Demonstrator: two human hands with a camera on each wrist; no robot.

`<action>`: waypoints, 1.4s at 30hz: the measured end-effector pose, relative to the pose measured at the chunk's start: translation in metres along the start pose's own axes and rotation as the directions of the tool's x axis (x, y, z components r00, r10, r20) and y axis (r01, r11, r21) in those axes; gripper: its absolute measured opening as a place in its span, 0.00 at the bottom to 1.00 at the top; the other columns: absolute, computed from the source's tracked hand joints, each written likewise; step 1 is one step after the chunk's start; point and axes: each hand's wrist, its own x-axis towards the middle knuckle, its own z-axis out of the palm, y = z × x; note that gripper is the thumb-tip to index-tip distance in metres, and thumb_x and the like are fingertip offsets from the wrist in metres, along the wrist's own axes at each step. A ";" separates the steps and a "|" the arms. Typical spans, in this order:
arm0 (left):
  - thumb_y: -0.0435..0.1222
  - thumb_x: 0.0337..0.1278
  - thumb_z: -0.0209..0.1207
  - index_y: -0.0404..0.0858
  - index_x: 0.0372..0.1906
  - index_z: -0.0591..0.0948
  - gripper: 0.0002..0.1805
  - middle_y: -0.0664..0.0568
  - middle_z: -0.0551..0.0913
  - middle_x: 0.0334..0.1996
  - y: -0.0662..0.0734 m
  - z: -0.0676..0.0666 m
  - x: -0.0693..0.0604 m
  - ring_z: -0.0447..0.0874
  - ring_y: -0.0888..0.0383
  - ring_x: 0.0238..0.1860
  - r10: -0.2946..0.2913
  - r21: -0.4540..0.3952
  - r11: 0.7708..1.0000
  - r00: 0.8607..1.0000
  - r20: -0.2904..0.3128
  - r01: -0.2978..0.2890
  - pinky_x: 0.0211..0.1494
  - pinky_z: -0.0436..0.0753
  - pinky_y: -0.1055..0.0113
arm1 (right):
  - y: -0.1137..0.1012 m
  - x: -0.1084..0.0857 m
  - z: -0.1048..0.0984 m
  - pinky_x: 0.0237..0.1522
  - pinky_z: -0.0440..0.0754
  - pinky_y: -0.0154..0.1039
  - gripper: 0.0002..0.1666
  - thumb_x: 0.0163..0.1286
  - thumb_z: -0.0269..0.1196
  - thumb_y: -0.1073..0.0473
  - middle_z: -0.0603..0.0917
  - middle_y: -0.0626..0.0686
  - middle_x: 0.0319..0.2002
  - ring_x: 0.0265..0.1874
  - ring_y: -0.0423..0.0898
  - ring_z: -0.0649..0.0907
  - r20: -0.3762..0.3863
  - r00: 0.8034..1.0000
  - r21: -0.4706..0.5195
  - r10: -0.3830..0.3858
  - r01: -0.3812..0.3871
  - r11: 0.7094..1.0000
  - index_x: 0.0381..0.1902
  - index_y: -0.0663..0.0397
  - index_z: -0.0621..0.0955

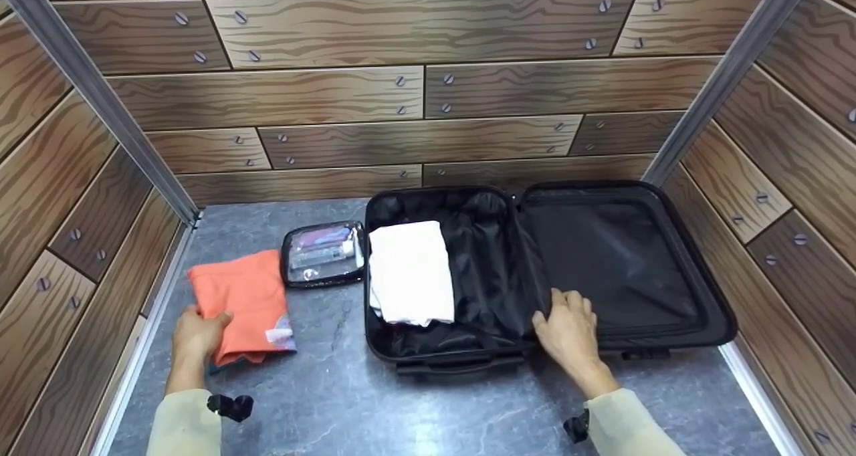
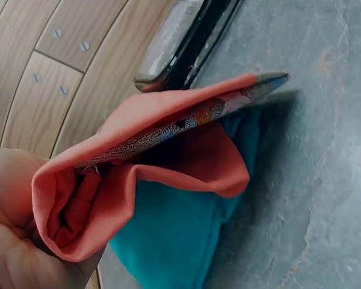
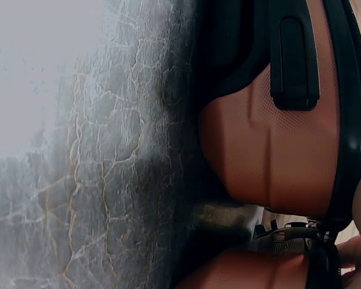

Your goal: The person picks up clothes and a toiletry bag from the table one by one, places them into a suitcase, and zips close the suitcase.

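My left hand (image 1: 195, 335) grips the left edge of a folded orange garment (image 1: 247, 299), thumb on top. In the left wrist view, the orange garment (image 2: 168, 114) shows its folded layers and a patterned patch, raised a little over a teal cloth (image 2: 168, 232). My right hand (image 1: 570, 325) rests on the open suitcase (image 1: 461, 356) near the hinge between its two halves; its fingertips are partly hard to make out. Folded white clothing (image 1: 411, 272) lies in the suitcase's left half. The right wrist view shows the orange-brown outer shell (image 3: 271, 150).
A clear pouch with black trim (image 1: 324, 254) lies between the orange garment and the suitcase, with small items inside. The suitcase's lid half (image 1: 615, 262) lies flat on the right. Wood-patterned walls (image 1: 421, 95) enclose the grey marbled surface (image 1: 334, 402) at the back and sides.
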 end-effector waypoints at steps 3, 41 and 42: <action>0.43 0.73 0.57 0.19 0.72 0.61 0.38 0.18 0.68 0.67 0.006 -0.001 -0.003 0.69 0.23 0.68 0.006 -0.004 1.000 1.000 -0.018 -0.006 0.71 0.70 0.35 | 0.000 0.001 0.000 0.66 0.65 0.67 0.37 0.73 0.63 0.55 0.74 0.73 0.63 0.63 0.71 0.70 -0.001 1.000 -0.002 0.000 0.000 1.000 0.71 0.75 0.72; 0.43 0.72 0.63 0.38 0.73 0.72 0.31 0.35 0.83 0.62 0.181 0.017 -0.072 0.82 0.36 0.62 0.311 -0.109 0.936 0.931 -0.193 -0.335 0.64 0.78 0.40 | -0.001 -0.001 0.000 0.71 0.65 0.68 0.39 0.75 0.62 0.54 0.73 0.74 0.65 0.65 0.70 0.70 0.020 1.000 0.010 -0.006 0.005 1.000 0.74 0.76 0.69; 0.43 0.71 0.64 0.38 0.72 0.73 0.30 0.35 0.84 0.61 0.186 0.022 -0.073 0.82 0.37 0.62 0.323 -0.120 0.930 0.927 -0.189 -0.348 0.64 0.78 0.41 | -0.001 -0.001 0.000 0.71 0.65 0.68 0.38 0.75 0.62 0.54 0.73 0.73 0.65 0.65 0.70 0.70 0.020 1.000 0.010 -0.005 0.004 1.000 0.73 0.76 0.69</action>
